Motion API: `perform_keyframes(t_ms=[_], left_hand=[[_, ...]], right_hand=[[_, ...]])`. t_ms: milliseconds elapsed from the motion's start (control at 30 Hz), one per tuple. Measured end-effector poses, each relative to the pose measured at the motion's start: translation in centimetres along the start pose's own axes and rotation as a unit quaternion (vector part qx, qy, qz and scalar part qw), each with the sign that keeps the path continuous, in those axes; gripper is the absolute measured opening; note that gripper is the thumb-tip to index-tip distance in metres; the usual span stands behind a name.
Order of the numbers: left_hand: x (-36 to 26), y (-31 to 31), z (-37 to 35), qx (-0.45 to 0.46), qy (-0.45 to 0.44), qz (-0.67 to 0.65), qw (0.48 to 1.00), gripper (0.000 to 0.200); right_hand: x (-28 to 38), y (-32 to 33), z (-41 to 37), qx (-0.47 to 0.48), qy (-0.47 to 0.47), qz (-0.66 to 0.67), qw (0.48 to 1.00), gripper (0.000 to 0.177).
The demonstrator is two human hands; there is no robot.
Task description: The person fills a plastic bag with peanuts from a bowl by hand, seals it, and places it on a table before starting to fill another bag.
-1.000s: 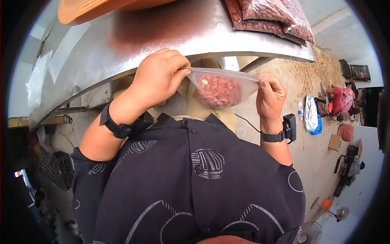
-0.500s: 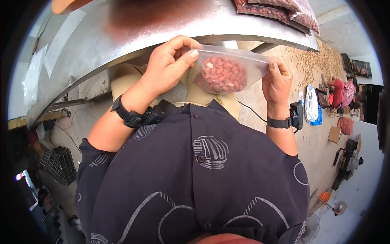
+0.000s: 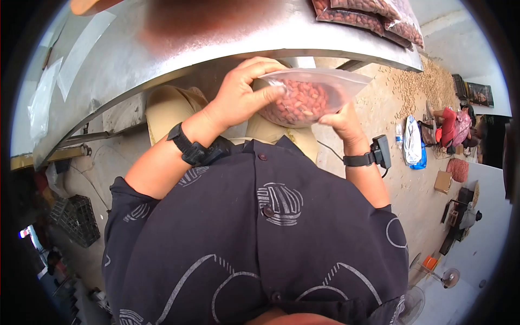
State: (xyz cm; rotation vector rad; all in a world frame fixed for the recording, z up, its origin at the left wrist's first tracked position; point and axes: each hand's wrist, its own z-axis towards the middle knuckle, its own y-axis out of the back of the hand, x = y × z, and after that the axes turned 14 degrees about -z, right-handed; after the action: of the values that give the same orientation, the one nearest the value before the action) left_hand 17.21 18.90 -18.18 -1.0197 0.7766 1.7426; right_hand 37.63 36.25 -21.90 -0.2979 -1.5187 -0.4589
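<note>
Grip of left hand (image 3: 244, 96), right hand (image 3: 342, 123) on clear bag (image 3: 346, 81), peanuts (image 3: 300, 104) inside

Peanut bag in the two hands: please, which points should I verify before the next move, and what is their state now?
1. Both hands hold the peanut bag: ok; the left hand grips its side, the right hand supports it from beneath.
2. Top strip sealed along its whole length: cannot tell.
3. Peanuts all inside, none spilling: ok.
4. Bare surface on the metal table beside the filled bags: ok.
</note>
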Motion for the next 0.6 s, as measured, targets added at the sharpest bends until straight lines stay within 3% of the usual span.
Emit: perform_keyframes(t_ms=[33,100,133,167,233,267,333,400,600], left_hand=[[0.2,-0.4,-0.3,-0.022,0.074,-0.06,0.995,0.057],[0.2,-0.2,-0.6,-0.038,0.153,-0.118,0.98,0.08],[0.3,-0.1,-0.5,-0.004,0.185,-0.107,0.977,0.087],[1.0,0.0,-0.5,0.032,0.213,-0.096,0.972,0.095],[3.8,-0.7,-1.5,0.086,0.181,-0.101,0.974,0.108],[3.4,-0.9,-1.6,0.114,0.226,-0.045,0.966,0.113],[4.9,-1.5,-1.7,0.123,0.204,0.004,0.971,0.109],[4.8,-1.2,-1.4,0.121,0.19,0.023,0.974,0.105],[-1.5,-0.9,0.4,0.156,0.182,0.011,0.971,0.1]], right_hand=[[-0.9,0.0,0.1,0.017,-0.004,0.011,1.0,0.108],[-1.8,-0.5,-0.1,0.05,-0.012,0.032,0.998,0.122],[-0.3,-1.0,-0.3,0.04,-0.019,0.038,0.998,0.133],[-0.2,-1.2,-0.5,0.036,-0.006,0.017,0.999,0.133],[-1.3,-1.1,-0.4,0.028,0.026,-0.03,0.999,0.133],[-1.6,-1.1,-0.4,0.029,0.015,-0.081,0.996,0.134],[-2.5,-1.0,-0.6,0.007,0.015,-0.143,0.99,0.133],[-1.4,-2.5,-0.5,-0.031,0.009,-0.107,0.994,0.125],[3.0,-2.6,-2.6,-0.099,0.046,-0.042,0.993,0.102]])
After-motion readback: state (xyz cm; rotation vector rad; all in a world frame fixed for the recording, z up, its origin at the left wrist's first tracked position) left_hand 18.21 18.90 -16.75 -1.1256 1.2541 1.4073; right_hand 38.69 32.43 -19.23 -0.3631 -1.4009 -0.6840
